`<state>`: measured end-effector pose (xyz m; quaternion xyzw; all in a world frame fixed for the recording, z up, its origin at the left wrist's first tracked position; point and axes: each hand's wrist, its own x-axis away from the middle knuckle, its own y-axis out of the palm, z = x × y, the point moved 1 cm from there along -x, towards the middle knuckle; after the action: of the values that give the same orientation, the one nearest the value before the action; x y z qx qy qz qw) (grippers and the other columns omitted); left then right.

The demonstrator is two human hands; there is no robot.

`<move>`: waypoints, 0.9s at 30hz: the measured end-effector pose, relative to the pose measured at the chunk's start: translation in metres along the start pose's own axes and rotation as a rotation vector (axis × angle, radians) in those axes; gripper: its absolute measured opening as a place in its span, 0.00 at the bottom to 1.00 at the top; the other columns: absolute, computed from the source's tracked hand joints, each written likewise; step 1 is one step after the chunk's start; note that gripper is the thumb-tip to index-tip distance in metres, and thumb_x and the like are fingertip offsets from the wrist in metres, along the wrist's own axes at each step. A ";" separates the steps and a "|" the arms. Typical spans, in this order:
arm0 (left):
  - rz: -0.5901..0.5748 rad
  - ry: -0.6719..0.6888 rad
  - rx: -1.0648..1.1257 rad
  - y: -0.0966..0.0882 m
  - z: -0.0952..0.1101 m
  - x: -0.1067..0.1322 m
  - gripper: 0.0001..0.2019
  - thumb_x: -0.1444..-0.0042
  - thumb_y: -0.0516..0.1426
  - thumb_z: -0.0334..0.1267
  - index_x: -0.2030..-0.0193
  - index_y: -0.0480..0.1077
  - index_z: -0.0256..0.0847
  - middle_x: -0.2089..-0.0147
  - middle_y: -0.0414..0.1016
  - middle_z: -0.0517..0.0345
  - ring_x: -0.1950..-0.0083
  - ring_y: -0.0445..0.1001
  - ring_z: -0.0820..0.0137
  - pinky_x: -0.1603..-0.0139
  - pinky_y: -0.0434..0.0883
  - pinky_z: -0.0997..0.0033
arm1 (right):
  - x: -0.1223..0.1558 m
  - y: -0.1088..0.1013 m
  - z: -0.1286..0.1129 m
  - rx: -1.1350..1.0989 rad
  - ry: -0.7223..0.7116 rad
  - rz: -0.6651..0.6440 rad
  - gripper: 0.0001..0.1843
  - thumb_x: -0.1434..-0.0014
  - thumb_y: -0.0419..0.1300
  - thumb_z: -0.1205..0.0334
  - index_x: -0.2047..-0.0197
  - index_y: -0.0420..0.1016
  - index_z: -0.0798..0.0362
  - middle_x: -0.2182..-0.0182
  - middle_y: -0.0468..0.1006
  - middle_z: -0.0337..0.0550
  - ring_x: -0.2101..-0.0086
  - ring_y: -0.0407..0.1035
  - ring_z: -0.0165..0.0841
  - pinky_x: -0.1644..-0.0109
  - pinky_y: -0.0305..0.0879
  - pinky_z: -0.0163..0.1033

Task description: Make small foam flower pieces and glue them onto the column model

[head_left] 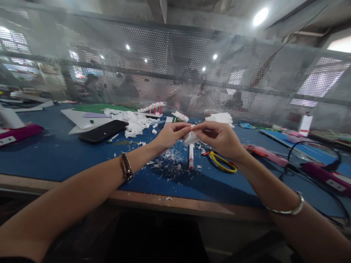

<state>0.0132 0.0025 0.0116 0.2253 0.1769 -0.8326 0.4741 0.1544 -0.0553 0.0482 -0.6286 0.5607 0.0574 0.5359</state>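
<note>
Head view, white piece: a small, thin, paper-like white piece (192, 138) hangs from the fingertips at the centre of the frame, above the table; its exact shape is too blurred to tell.
Left hand: the left hand (172, 137) comes in from the lower left, thumb and fingertips pinched on the piece's upper edge.
Right hand: the right hand (221, 138) meets it from the right, thumb and forefinger closed on the same piece; two pinches probably keep something so limp steady.
Pen: a white pen (191, 159) with a red end lies just below the hands, likely put there for easy reach.
Scissors: yellow-handled scissors (223, 162) lie right of the pen, handles toward the lower right, which would suit the right hand.
Scraps: white shreds (170, 164) litter the blue table (95, 166) around the pen, perhaps from cutting.
Phone and heap: a black phone (104, 131) lies left of centre, beside a white crumpled heap (133, 123), both seemingly set aside from the working spot.
</note>
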 end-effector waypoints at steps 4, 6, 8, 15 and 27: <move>-0.017 0.017 -0.032 -0.001 0.002 0.000 0.11 0.52 0.54 0.40 0.66 0.72 0.38 0.73 0.73 0.55 0.78 0.63 0.80 0.78 0.62 0.78 | -0.001 -0.005 -0.002 0.300 -0.220 -0.022 0.07 0.50 0.55 0.66 0.65 0.72 0.54 0.75 0.73 0.39 0.74 0.65 0.25 0.68 0.62 0.34; -0.022 0.017 -0.026 -0.002 0.002 0.001 0.10 0.53 0.54 0.40 0.67 0.73 0.38 0.73 0.73 0.55 0.78 0.62 0.80 0.78 0.61 0.79 | -0.001 -0.006 -0.003 0.403 -0.294 -0.007 0.07 0.49 0.55 0.67 0.65 0.72 0.53 0.76 0.73 0.39 0.73 0.65 0.26 0.68 0.61 0.34; -0.028 0.011 -0.007 -0.002 0.001 0.001 0.10 0.53 0.55 0.40 0.67 0.73 0.38 0.72 0.73 0.55 0.77 0.64 0.79 0.76 0.63 0.78 | -0.001 -0.006 -0.003 0.494 -0.350 0.005 0.07 0.48 0.55 0.67 0.65 0.71 0.52 0.75 0.73 0.39 0.72 0.65 0.27 0.67 0.62 0.35; -0.021 -0.036 0.108 0.000 -0.002 -0.001 0.07 0.55 0.56 0.37 0.69 0.73 0.39 0.71 0.73 0.57 0.72 0.67 0.77 0.69 0.66 0.75 | 0.001 -0.004 -0.001 0.654 -0.558 0.057 0.07 0.44 0.50 0.66 0.64 0.68 0.51 0.69 0.73 0.42 0.67 0.64 0.31 0.62 0.62 0.39; -0.047 0.008 -0.090 0.001 0.001 0.003 0.09 0.53 0.55 0.39 0.70 0.73 0.38 0.77 0.68 0.60 0.78 0.59 0.80 0.77 0.59 0.78 | -0.001 0.001 -0.001 0.509 -0.277 0.041 0.05 0.45 0.50 0.66 0.73 0.62 0.53 0.76 0.68 0.40 0.73 0.61 0.28 0.69 0.59 0.35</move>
<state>0.0127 -0.0009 0.0111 0.2027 0.2211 -0.8339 0.4633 0.1528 -0.0552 0.0490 -0.4486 0.4909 0.0110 0.7468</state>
